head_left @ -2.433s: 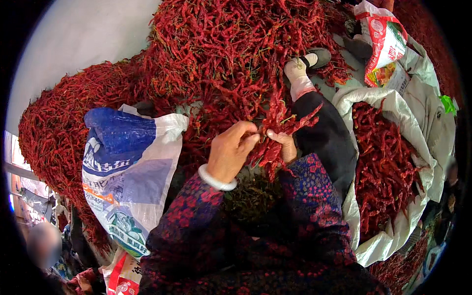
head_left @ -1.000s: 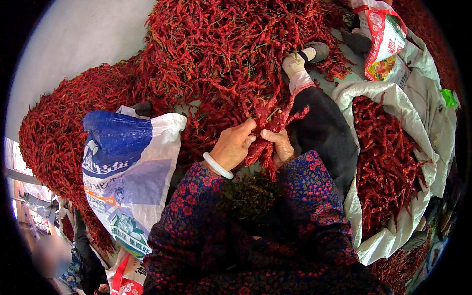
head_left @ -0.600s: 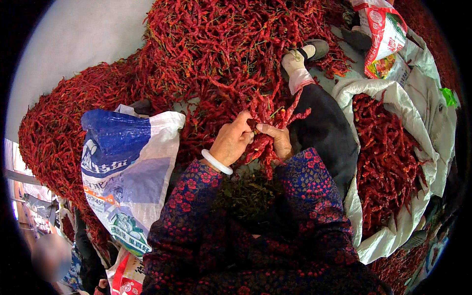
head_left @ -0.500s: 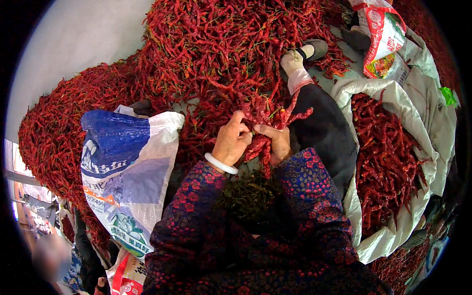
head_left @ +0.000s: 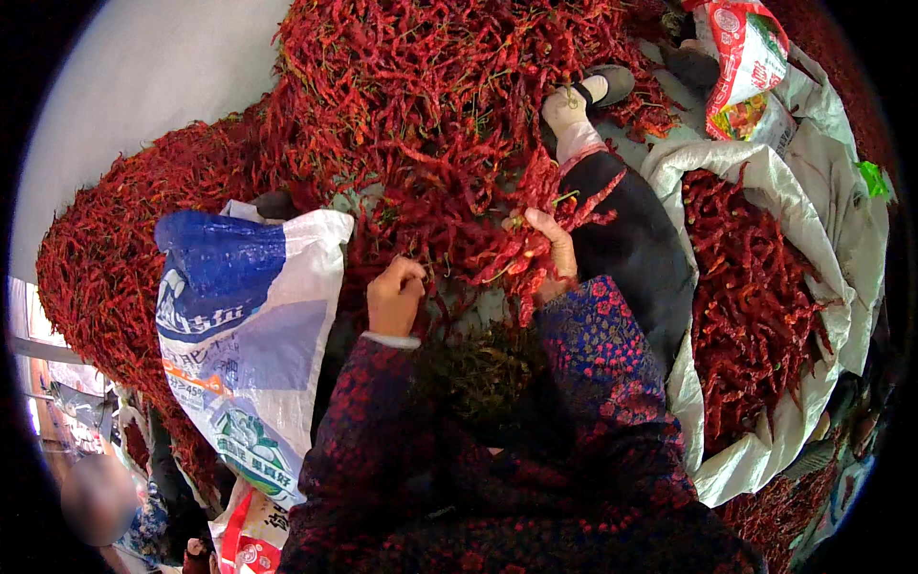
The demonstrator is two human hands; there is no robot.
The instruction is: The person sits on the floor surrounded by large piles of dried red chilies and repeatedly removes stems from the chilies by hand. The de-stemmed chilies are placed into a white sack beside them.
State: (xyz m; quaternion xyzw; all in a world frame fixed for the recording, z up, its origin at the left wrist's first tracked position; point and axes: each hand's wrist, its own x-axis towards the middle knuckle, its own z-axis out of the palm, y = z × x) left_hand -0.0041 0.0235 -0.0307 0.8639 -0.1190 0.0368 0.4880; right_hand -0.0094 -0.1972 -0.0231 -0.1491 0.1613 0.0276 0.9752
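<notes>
My right hand (head_left: 555, 251) is closed round a bunch of dried red chili peppers (head_left: 537, 256), thumb on top, the peppers fanning out past the fingers. To its left and apart from it, my left hand (head_left: 395, 298) is curled with fingers pinched together. Whatever it may hold is too small to make out. Just beyond both hands lies the edge of a large heap of red chilies (head_left: 411, 105), some with stems. Below the hands, a pile of greenish-brown stems (head_left: 483, 373) rests in my lap.
On the right stands an open white woven sack (head_left: 674, 421) holding red chilies. A blue and white printed sack (head_left: 253, 316) lies on the left. My outstretched leg (head_left: 622, 230) runs between heap and sack. Another person (head_left: 143, 517) is at the lower left.
My left hand has moved left and toward me, away from the bunch it was touching. My right hand keeps the peppers, tilted slightly outward.
</notes>
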